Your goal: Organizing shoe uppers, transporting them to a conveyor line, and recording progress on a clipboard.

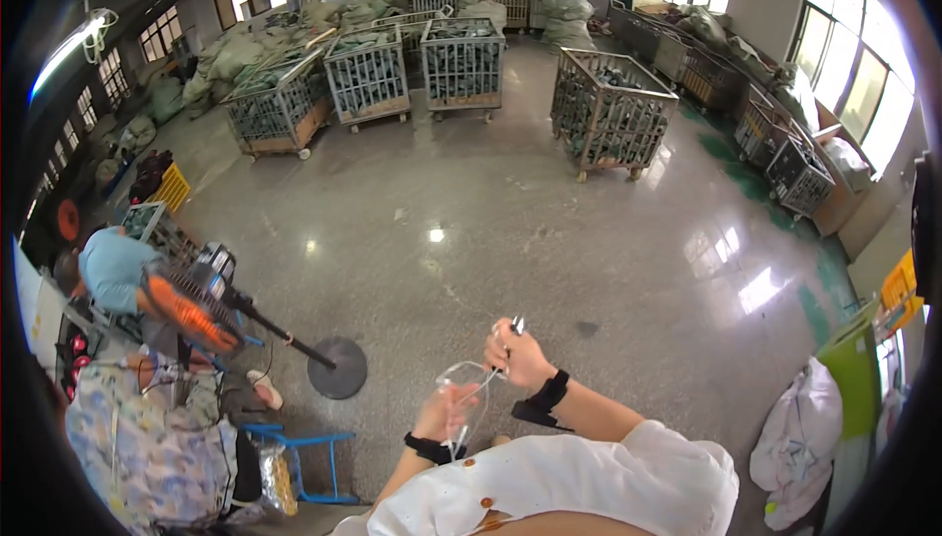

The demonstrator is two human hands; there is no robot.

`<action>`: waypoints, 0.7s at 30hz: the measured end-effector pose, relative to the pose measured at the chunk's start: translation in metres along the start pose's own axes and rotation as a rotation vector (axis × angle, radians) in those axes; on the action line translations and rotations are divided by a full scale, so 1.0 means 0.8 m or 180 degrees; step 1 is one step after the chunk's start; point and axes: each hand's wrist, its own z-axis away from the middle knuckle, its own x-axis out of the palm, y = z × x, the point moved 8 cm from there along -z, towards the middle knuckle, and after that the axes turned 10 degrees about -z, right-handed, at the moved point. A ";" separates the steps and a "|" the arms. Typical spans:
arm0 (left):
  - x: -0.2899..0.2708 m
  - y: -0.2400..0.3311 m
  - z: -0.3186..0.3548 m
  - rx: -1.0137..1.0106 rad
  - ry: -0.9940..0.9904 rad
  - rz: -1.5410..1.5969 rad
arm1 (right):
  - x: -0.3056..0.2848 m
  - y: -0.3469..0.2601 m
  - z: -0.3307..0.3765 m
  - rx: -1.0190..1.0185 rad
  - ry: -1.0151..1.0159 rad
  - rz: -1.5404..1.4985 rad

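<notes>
A thin white cable (473, 371) runs in loose loops between my two hands, in front of my white shirt. My left hand (444, 410) is closed on the cable, and part of it hangs down past the wrist. Slightly higher and to the right, my right hand (520, 355) is closed too. From the top of its fist sticks a small dark and silver piece (517, 325), too small to name. The cable enters this fist from below. Dark straps are around both wrists.
A floor fan (191, 306) on a round base (338, 367) stands left, by a co-worker in a blue top (116, 269) and a person in patterned clothing (147, 438). A blue stool frame (329, 467) is near them. Caged carts (613, 114) stand ahead; a white sack (800, 438) lies right.
</notes>
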 end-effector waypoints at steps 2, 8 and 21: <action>-0.030 0.055 -0.042 0.0460 0.0277 0.0060 | -0.030 0.030 -0.043 0.0887 0.0403 -0.0016; -0.068 0.200 -0.153 0.0979 0.0108 -0.0216 | -0.010 0.120 -0.223 0.0989 0.0569 -0.0613; -0.154 0.543 -0.417 0.0675 -0.0666 -0.2827 | 0.016 -0.017 -0.683 0.0167 0.0260 0.2238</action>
